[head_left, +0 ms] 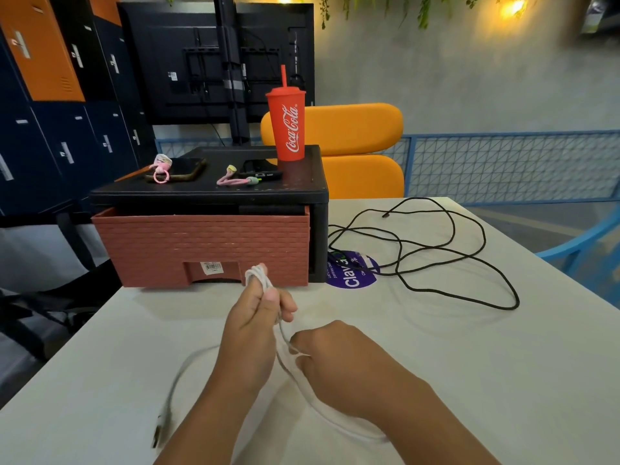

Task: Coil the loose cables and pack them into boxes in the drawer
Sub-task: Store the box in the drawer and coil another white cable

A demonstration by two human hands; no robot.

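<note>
head view: left hand (250, 325) and right hand (335, 360), fingers (287, 305) clamped on one white cable (258, 273); one black cable (515, 305), one drawer (208, 243)

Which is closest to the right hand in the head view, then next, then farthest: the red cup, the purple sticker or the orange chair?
From the right hand:
1. purple sticker, on the table just ahead.
2. red cup, on top of the drawer unit.
3. orange chair, behind the table.
</note>
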